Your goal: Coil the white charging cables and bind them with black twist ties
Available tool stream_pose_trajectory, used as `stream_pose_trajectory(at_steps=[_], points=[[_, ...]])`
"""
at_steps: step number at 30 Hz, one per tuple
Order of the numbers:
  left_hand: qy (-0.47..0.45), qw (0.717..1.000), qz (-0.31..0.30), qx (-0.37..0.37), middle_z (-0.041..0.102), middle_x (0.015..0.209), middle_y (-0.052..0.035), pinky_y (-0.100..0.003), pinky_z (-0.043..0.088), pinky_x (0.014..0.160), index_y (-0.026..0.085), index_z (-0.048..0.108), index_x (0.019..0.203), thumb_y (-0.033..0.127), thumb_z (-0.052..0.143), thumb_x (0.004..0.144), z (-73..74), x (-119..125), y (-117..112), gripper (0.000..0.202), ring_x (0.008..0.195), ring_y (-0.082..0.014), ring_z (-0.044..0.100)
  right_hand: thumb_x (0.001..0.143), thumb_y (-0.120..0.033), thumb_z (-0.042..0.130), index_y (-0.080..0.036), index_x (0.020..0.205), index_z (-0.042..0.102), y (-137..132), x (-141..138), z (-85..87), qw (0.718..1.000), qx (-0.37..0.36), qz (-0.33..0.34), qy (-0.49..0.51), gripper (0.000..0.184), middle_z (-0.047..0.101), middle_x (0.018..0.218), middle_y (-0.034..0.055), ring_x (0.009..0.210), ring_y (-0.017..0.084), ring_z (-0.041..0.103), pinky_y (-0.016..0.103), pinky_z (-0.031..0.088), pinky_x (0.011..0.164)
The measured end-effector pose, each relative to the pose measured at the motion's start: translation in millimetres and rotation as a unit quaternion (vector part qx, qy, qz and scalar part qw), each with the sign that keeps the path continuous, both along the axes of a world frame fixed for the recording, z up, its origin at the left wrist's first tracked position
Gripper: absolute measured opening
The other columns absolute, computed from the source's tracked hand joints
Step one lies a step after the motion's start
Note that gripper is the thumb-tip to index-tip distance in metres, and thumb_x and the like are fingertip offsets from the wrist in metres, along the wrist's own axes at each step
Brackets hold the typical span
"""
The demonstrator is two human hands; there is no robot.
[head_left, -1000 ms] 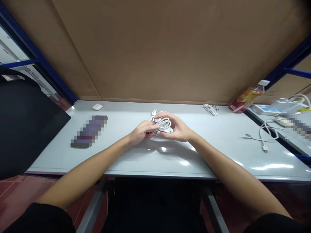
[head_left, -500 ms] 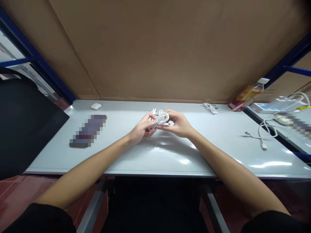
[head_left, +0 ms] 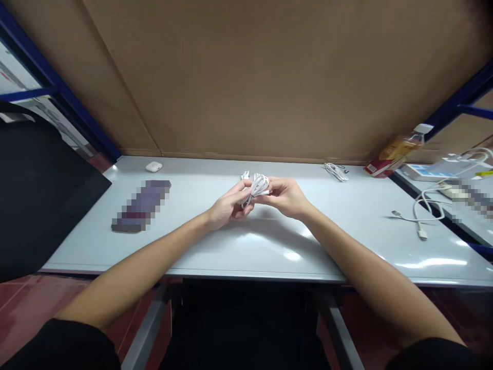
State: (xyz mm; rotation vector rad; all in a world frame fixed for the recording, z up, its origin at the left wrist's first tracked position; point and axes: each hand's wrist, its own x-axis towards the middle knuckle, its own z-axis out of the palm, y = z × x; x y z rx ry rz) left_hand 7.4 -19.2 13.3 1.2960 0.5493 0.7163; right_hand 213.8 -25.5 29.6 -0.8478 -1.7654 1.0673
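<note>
A coiled white cable [head_left: 260, 186], bound round its middle with a dark tie, is held between my two hands above the grey desk [head_left: 239, 254]. My left hand [head_left: 230, 204] pinches the bundle near the tie, thumb on top. On the other side, my right hand [head_left: 287, 196] has its fingers closed at the coil's right side, by a white connector end that points right. Just behind the hands, another small white piece of cable [head_left: 245, 176] shows; the rest of it is hidden.
To the left lie a blurred phone-like object [head_left: 142, 205] and a white earbud case [head_left: 154, 166]. At the back right are a coiled white cable [head_left: 336, 172] and a drink bottle [head_left: 398, 150]. A loose white cable [head_left: 418, 220] lies at right. A black chair back [head_left: 42, 195] stands at left.
The coil has tilted more upright in my hands. My right fingers have closed in nearer to the connector end. The view has shifted slightly.
</note>
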Motion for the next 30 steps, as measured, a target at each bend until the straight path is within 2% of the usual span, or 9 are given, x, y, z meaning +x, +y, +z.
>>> stream_pose_trajectory(at_steps=[4, 8, 10, 14, 17, 20, 24, 27, 30], points=[[0.079, 0.983, 0.061, 0.154, 0.060, 0.091, -0.0025, -0.025, 0.042, 0.058, 0.021, 0.057, 0.114, 0.051, 0.048, 0.104, 0.9, -1, 1, 0.033, 0.065, -0.0119, 0.050, 0.082, -0.049, 0.083, -0.023, 0.080, 0.080, 0, 4, 1.9, 0.998, 0.027, -0.005, -0.053, 0.027, 0.073, 0.092, 0.0045, 0.083, 0.020, 0.066, 0.035, 0.051, 0.077], [0.156, 0.933, 0.072, 0.316, 0.067, 0.116, -0.0102, -0.033, 0.049, 0.084, 0.018, 0.065, 0.121, 0.038, 0.053, 0.101, 11.3, -4, -2, 0.030, 0.094, -0.0199, 0.061, 0.080, -0.051, 0.084, -0.023, 0.083, 0.080, 1, 6, 1.7, 0.998, 0.017, -0.015, -0.055, 0.028, 0.074, 0.094, 0.0047, 0.084, 0.021, 0.066, 0.036, 0.052, 0.077], [0.190, 0.910, 0.070, 0.362, 0.069, 0.111, -0.0093, -0.032, 0.047, 0.083, 0.018, 0.066, 0.121, 0.031, 0.055, 0.098, 16.2, -7, -3, 0.029, 0.093, -0.0208, 0.061, 0.081, -0.050, 0.083, -0.022, 0.085, 0.079, 1, 6, 2.3, 0.999, 0.005, -0.003, -0.046, 0.028, 0.075, 0.097, 0.0053, 0.086, 0.022, 0.066, 0.037, 0.052, 0.079], [0.261, 0.863, 0.069, 0.428, 0.067, 0.092, -0.0035, -0.029, 0.043, 0.073, 0.019, 0.068, 0.121, 0.025, 0.054, 0.095, 17.0, -10, -3, 0.029, 0.076, -0.0166, 0.055, 0.084, -0.046, 0.081, -0.021, 0.091, 0.080, 1, 7, 3.7, 0.998, -0.019, 0.033, -0.049, 0.026, 0.075, 0.095, 0.0051, 0.086, 0.021, 0.066, 0.037, 0.051, 0.079], [0.276, 0.869, 0.066, 0.405, 0.069, 0.090, -0.0035, -0.028, 0.045, 0.072, 0.019, 0.066, 0.126, 0.028, 0.052, 0.099, 12.2, -9, -2, 0.031, 0.074, -0.0164, 0.058, 0.083, -0.042, 0.081, -0.021, 0.085, 0.078, 2, 8, 3.3, 0.997, -0.045, 0.053, -0.035, 0.022, 0.075, 0.088, 0.0036, 0.083, 0.021, 0.067, 0.037, 0.051, 0.079], [0.245, 0.919, 0.052, 0.305, 0.073, 0.093, -0.0066, -0.028, 0.050, 0.069, 0.018, 0.066, 0.128, 0.036, 0.049, 0.103, 8.5, -5, -2, 0.035, 0.076, -0.0178, 0.066, 0.084, -0.039, 0.080, -0.020, 0.076, 0.072, 2, 10, 2.7, 0.994, -0.087, 0.072, -0.002, 0.022, 0.072, 0.083, 0.0025, 0.082, 0.019, 0.067, 0.036, 0.051, 0.079], [0.163, 0.965, 0.014, 0.204, 0.071, 0.117, -0.0132, -0.027, 0.056, 0.065, 0.017, 0.063, 0.131, 0.045, 0.051, 0.103, 7.0, 0, -2, 0.042, 0.086, -0.0200, 0.073, 0.084, -0.042, 0.080, -0.019, 0.077, 0.071, 3, 13, 4.0, 0.990, -0.120, 0.069, -0.011, 0.025, 0.067, 0.078, 0.0015, 0.077, 0.017, 0.060, 0.033, 0.048, 0.074], [0.181, 0.960, 0.021, 0.213, 0.072, 0.107, -0.0112, -0.027, 0.053, 0.063, 0.017, 0.063, 0.127, 0.043, 0.049, 0.103, 5.2, -1, -2, 0.038, 0.078, -0.0186, 0.070, 0.081, -0.044, 0.081, -0.019, 0.077, 0.071, 3, 13, 5.8, 0.989, -0.133, 0.068, -0.018, 0.027, 0.066, 0.077, 0.0015, 0.074, 0.016, 0.057, 0.033, 0.047, 0.071], [0.252, 0.911, 0.075, 0.317, 0.069, 0.081, -0.0034, -0.027, 0.046, 0.063, 0.018, 0.067, 0.118, 0.034, 0.049, 0.102, 3.0, -2, -2, 0.029, 0.064, -0.0159, 0.060, 0.077, -0.043, 0.084, -0.019, 0.074, 0.070, 2, 12, 5.9, 0.987, -0.150, 0.052, -0.019, 0.028, 0.069, 0.079, 0.0015, 0.075, 0.015, 0.057, 0.033, 0.046, 0.073]])
